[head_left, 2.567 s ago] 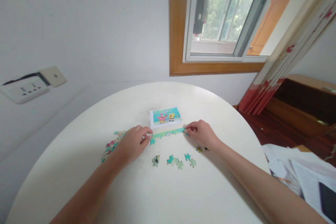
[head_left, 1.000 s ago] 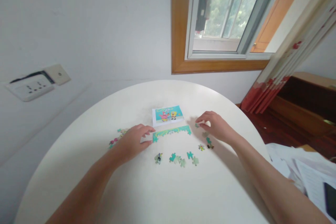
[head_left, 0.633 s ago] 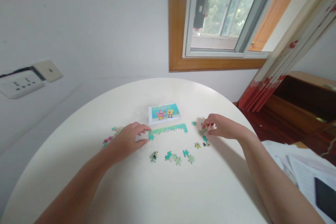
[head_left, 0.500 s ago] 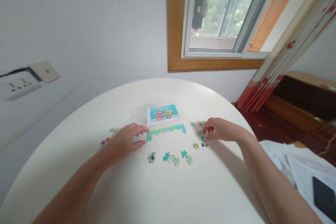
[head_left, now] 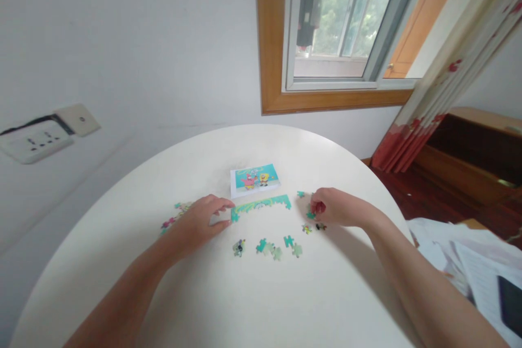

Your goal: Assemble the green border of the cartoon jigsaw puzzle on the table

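A joined strip of teal jigsaw puzzle [head_left: 261, 204] lies across the middle of the table. At its left end is my left hand [head_left: 206, 217], with thumb and fingers apart and the fingertips at the strip's edge. My right hand [head_left: 336, 206] is over loose pieces on the right, its fingers closed around a teal puzzle piece [head_left: 311, 215], partly hidden by the fingertips. Close below that hand lie a yellow patterned piece [head_left: 306, 229] and a dark patterned piece [head_left: 321, 227]. Several pale green and teal pieces [head_left: 277, 253] rest nearer to me, beside a dark-figured piece [head_left: 239, 248].
Behind the strip stands a small box [head_left: 255, 179] with a cartoon picture. More pieces [head_left: 168, 223] lie left of my left hand, partly covered by it. The round white table [head_left: 228, 304] meets the wall near a window. Papers [head_left: 481, 266] and a dark phone-like object [head_left: 509, 304] are at right.
My right hand has shifted slightly left and its fingers have closed more around the teal piece. My left hand stays by the strip's left end. The whole view has tilted a little.
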### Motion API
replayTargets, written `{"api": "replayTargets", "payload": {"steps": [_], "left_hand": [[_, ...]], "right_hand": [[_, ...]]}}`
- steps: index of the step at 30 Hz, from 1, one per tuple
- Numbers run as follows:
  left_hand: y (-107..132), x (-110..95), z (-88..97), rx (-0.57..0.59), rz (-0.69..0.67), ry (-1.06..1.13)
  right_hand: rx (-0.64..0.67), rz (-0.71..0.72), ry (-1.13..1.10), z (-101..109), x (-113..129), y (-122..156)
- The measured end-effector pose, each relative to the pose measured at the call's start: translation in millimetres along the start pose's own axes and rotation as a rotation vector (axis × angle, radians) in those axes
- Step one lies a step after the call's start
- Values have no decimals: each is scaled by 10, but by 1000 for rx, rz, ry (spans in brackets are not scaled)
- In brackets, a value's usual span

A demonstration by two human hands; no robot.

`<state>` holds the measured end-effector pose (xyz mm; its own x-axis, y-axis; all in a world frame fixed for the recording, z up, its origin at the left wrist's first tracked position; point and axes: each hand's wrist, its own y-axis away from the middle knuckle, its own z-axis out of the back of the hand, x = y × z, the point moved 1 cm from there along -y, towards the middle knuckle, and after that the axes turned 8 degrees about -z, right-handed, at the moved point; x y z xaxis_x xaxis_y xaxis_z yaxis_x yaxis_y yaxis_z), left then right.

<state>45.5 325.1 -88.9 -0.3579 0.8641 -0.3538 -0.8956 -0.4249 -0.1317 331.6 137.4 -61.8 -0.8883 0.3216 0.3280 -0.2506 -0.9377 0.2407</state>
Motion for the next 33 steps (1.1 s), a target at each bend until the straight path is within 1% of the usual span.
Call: {"api": "replayTargets", "payload": {"steps": [4,8,11,15,19,25,30,33], "left_hand": [[-5,-11,3,-18,-10,-3],[-7,-31,8,-22,-12,1],[0,-34,5,-28,-18,3],[5,-30,1,-22,-32,3],[2,-34,1,-21,-31,8],[7,-31,-6,-25,-32,12],[15,-13,-17,-20,-44,3],[14,-14,-14,-20,-46,8]], "right_hand": [[-57,58,-22,-49,106,-22],[-83,76,-49,-107,227,-36],[-109,113,-109,-128,258,-41],[-92,104,-243,-127,218,-63],[-73,73,-322,-98,153,-95],[-23,83,-507,-76,83,-137],[-12,41,-581,-117,78,-189],[8,45,-622,-132,81,-207]]}}
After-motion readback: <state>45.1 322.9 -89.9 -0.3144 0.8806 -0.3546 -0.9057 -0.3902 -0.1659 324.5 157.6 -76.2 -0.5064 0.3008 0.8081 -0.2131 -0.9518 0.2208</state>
